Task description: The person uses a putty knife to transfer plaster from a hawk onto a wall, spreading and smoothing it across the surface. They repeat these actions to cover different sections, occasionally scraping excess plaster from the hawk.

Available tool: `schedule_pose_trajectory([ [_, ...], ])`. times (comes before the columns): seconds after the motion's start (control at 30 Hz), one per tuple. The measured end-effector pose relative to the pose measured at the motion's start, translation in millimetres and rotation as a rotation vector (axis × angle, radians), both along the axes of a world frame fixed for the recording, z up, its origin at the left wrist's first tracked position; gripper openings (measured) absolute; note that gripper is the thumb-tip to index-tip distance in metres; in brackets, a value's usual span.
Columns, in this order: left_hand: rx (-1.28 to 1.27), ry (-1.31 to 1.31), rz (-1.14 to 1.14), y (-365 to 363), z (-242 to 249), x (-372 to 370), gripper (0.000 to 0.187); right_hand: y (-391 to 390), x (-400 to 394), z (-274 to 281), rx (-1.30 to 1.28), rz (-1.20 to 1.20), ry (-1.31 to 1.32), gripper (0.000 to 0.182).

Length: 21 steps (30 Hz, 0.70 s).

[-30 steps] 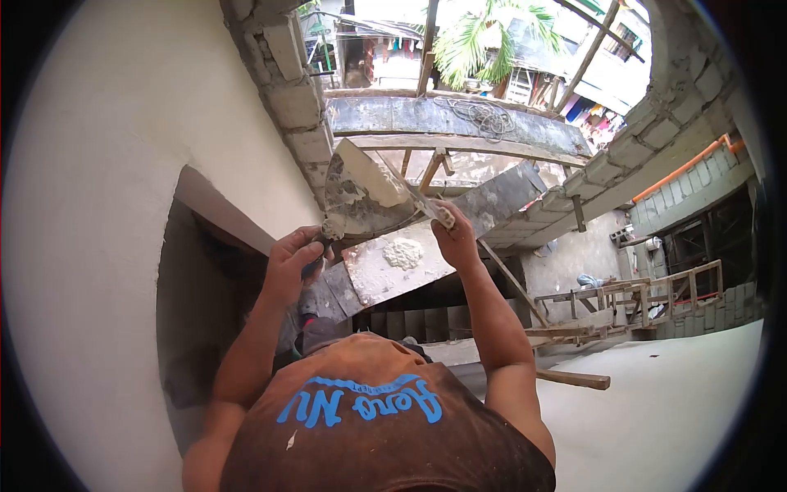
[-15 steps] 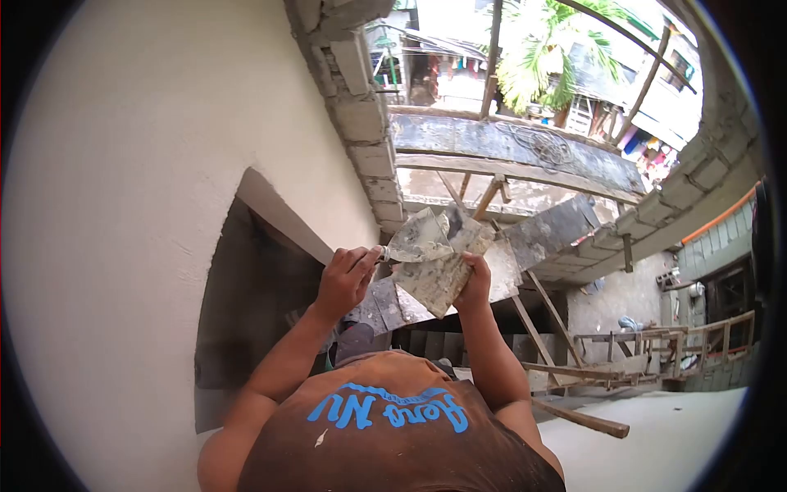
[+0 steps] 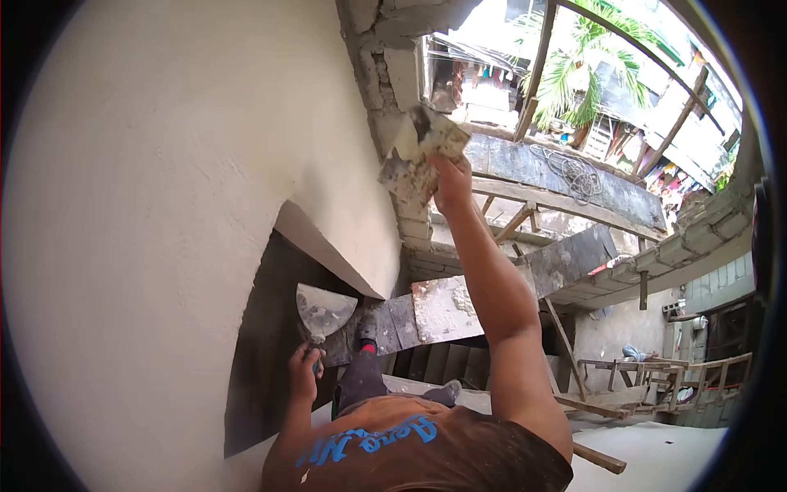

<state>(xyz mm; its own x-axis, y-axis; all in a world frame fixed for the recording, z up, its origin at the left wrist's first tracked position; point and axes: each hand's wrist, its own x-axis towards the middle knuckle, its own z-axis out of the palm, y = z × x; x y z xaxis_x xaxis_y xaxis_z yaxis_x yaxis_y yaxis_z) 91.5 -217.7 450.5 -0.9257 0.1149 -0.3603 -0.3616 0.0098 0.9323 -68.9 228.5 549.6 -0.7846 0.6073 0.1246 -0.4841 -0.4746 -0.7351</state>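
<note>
My left hand (image 3: 303,371) is closed around the handle of a wide putty knife (image 3: 325,310). Its fan-shaped blade, smeared with whitish paste, points upward over the dark opening in the wall. With my arm stretched far forward, my right hand (image 3: 452,184) grips a flat, mottled square board (image 3: 416,164) by its edge. Grey and white smears cover the board's face. In this view it overlaps the rough block edge (image 3: 403,78) of the smooth cream wall (image 3: 164,164).
Below me lies a white-spattered plank platform (image 3: 443,310), beside dark steps (image 3: 447,361). Wooden braces (image 3: 566,336) stand at the right near a curved block wall (image 3: 656,254). A coil of wire (image 3: 570,168) rests on the ledge ahead, with a palm (image 3: 586,74) beyond.
The putty knife has left the board and dropped down to the left with my left hand. My right hand has carried the board up and forward towards the wall's edge. The view has shifted.
</note>
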Motion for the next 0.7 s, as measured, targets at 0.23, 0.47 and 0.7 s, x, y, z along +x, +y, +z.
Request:
schedule_pose_trajectory([
  [0.23,0.075,-0.087,0.141,-21,-13,-9,0.023,5,-155,138,0.74,-0.352,-0.213,0.029],
  [0.47,0.156,-0.128,0.201,-8,-23,-21,0.017,-24,-133,166,0.875,-0.233,-0.395,0.031],
  [0.7,0.21,-0.113,0.147,20,-4,-7,0.014,-110,-38,203,0.846,-0.145,-0.23,0.027],
])
